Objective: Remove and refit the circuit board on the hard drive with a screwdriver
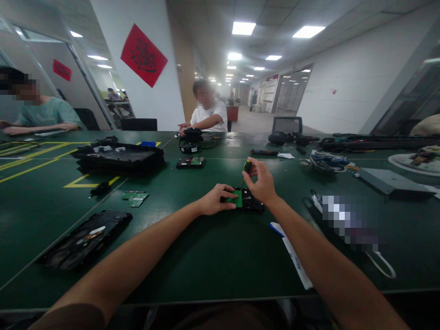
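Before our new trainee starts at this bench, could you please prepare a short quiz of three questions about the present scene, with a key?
1. Fill in: seen by the person, the stacked black trays are to the ____ of the hard drive being handled.
2. True or false: the person's left grip is raised in the air, away from the hard drive.
3. What does the person's right grip hold? A) pliers B) a screwdriver C) a brush

Key:
1. Left.
2. False; the left grip touches the green circuit board on the hard drive.
3. B.
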A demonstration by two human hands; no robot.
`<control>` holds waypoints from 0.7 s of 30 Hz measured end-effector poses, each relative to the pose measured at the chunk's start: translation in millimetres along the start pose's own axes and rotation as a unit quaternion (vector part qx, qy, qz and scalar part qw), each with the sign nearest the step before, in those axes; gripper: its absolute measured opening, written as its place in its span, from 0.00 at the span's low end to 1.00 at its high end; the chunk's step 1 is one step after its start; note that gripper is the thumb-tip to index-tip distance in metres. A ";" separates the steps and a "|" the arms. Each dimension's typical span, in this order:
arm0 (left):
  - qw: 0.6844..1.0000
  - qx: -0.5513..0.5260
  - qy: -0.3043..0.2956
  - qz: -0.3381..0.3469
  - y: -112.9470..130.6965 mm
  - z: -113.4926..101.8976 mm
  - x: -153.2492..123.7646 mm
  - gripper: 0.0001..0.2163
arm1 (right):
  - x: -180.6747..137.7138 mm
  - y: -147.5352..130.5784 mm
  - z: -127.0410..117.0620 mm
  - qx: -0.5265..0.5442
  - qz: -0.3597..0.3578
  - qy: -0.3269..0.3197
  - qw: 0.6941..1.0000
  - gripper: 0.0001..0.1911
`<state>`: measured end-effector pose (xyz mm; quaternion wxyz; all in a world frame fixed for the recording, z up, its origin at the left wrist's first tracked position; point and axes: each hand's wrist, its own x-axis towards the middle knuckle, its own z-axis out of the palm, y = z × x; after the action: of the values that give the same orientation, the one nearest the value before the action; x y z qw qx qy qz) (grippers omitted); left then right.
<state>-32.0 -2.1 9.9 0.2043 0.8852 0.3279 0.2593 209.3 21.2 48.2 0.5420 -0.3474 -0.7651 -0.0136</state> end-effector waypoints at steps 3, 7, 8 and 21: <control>1.000 -0.002 -0.003 -0.003 -2.4 0.8 0.3 0.21 | -0.4 0.4 0.7 0.014 0.009 0.000 1.000 0.28; 1.000 0.000 -0.007 0.002 -3.5 0.8 0.7 0.22 | 0.3 -0.5 -0.3 -0.005 0.007 0.003 1.000 0.28; 1.000 0.001 -0.007 0.002 -3.0 0.5 0.7 0.22 | 0.6 -1.1 -0.9 -0.013 0.002 0.003 1.000 0.27; 1.000 0.004 0.000 0.003 -0.3 0.4 0.7 0.21 | -1.6 1.9 2.1 -0.001 0.015 0.013 1.000 0.26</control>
<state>-31.5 -1.5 9.6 0.1998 0.8869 0.3266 0.2585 208.9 22.7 45.3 0.5515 -0.3593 -0.7527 -0.0104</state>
